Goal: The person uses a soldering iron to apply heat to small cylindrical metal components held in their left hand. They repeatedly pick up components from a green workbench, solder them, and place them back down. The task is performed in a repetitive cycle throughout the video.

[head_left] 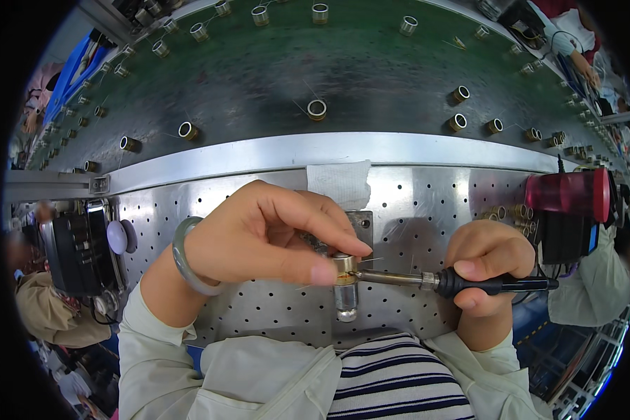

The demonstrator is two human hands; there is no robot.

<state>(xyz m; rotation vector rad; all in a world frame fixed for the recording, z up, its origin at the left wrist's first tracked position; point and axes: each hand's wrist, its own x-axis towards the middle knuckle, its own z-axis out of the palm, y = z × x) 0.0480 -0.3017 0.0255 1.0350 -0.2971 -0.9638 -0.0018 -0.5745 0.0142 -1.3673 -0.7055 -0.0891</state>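
My left hand (266, 234), with a pale bangle at the wrist, pinches a small metal ring (344, 264) with a gold-coloured band between thumb and forefinger. The ring sits over a round-ended metal post (346, 301). Thin wire ends stick out beside it. My right hand (488, 260) grips the black handle of a soldering iron (399, 278). The iron lies nearly level, and its tip meets the right side of the ring's gold band; exact contact is too small to make out. Behind the ring, a flat metal block (361, 222) is partly hidden by my left hand.
A perforated metal worktop (413, 308) lies beneath, with a white cloth (339, 183) at its far edge. Beyond a metal rail (259, 148), a green conveyor belt (371, 63) carries several similar rings. A dark red container (567, 194) and several rings (523, 213) stand at right. Other people work nearby.
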